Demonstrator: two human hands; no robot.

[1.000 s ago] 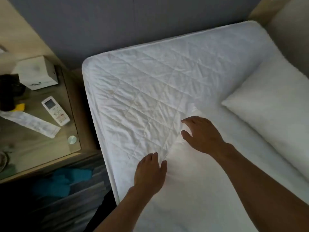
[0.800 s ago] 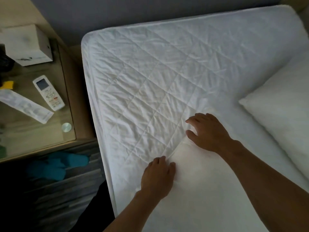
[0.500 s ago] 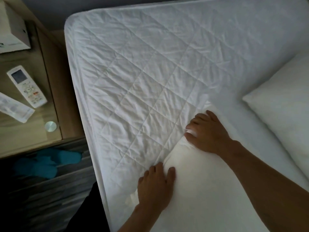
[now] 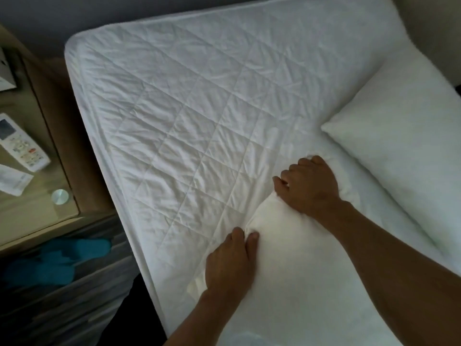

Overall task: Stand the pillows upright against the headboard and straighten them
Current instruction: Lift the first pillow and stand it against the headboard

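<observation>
A white pillow lies flat on the quilted white mattress, close to me at the lower middle. My left hand grips its near-left edge, fingers pinched into the fabric. My right hand is closed on the pillow's far edge, bunching it up. A second white pillow lies flat at the right, apart from both hands. A grey wall or headboard runs along the mattress's far end at the top.
A glass-topped wooden bedside table stands left of the bed, with a white remote, a paper slip and a box corner. Teal slippers lie on the dark floor below it.
Both hands went from resting flat on the near pillow's edge to curling their fingers into it, and the edge is now bunched and raised. The camera has tipped down and shifted.
</observation>
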